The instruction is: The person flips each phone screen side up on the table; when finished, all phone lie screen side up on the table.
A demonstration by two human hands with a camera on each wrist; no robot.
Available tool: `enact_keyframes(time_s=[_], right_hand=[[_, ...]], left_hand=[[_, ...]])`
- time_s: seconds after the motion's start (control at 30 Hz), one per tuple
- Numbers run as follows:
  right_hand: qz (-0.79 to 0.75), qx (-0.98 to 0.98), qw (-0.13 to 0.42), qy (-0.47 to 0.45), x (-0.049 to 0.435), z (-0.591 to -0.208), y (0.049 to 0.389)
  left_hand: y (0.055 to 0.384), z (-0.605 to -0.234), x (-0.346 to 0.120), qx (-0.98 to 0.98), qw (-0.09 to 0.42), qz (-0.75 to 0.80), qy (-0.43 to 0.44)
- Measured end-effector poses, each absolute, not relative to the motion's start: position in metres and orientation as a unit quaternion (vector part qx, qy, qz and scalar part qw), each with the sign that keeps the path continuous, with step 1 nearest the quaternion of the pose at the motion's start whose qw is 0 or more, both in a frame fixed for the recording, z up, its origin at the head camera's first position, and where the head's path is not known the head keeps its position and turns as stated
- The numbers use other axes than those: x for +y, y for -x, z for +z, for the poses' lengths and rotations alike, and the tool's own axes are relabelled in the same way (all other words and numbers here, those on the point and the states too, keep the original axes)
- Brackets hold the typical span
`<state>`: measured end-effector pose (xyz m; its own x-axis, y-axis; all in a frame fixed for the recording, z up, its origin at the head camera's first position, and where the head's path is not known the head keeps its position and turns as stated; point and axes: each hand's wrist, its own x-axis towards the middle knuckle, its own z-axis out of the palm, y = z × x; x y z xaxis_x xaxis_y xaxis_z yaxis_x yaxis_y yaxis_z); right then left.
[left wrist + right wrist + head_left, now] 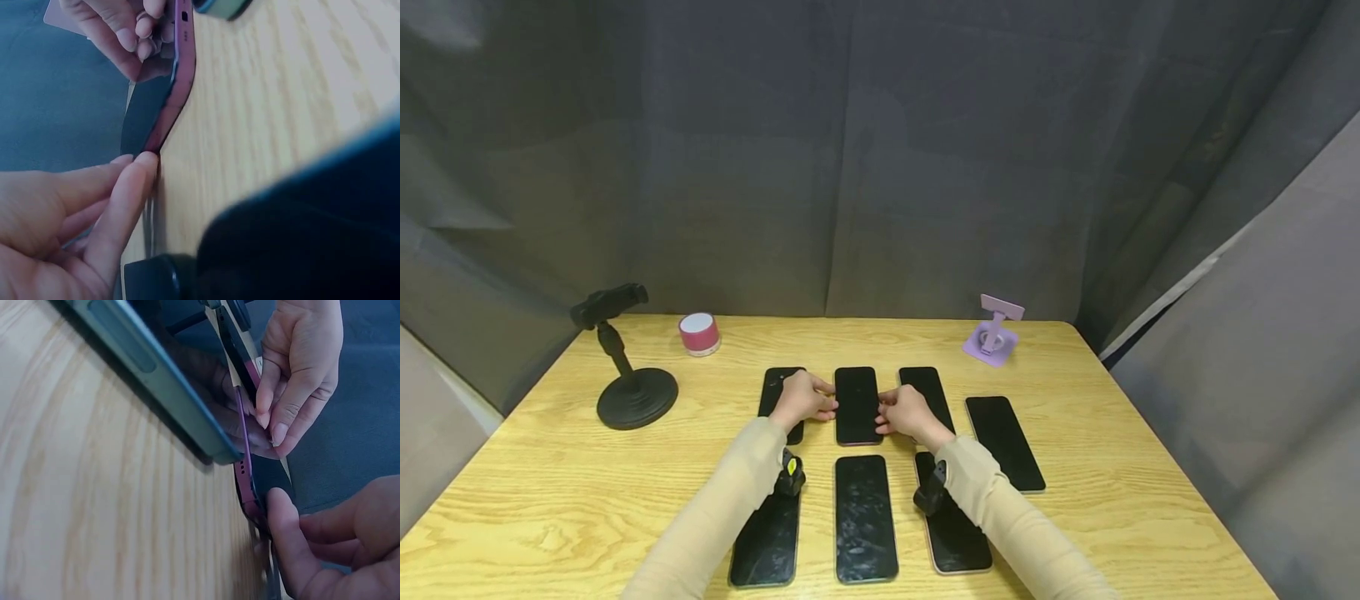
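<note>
A dark-screened smartphone (857, 406) with a pinkish-purple frame lies face up in the middle of the back row. My left hand (805, 398) pinches its left edge; in the left wrist view the thumb (134, 187) sits right at a corner of the pink frame. On the opposite edge, my right hand (908, 412) grips with thumb and fingers, the thumb (284, 515) at the other near corner. Under the left hand is a back-left phone (772, 390), partly covered. The back-right phone (925, 383) is partly hidden behind the right hand.
In front lie a left phone (767, 542) below the left sleeve, a middle phone (865, 517) and a right phone (958, 537); another phone (1006, 442) lies farther right. Behind stand a black phone stand (636, 396), a pink-and-white cylinder (700, 335) and a purple stand (992, 340).
</note>
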<state>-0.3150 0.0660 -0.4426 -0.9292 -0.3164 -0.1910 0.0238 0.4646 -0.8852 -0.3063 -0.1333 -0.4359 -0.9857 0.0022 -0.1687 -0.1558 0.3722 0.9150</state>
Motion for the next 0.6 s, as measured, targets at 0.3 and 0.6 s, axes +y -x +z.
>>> enact_keyframes(time_s=[0.3,0.6], right_hand=[[-0.483,0.859,0.100,0.138,0.049,-0.434,0.304],[-0.521,0.818,0.187,0.158,0.007,-0.428,0.288]], left_hand=[[0.313,-0.433,-0.158,0.832,0.025,0.553,0.035],[0.319,-0.419,-0.188,0.888,-0.080,0.449,0.060]])
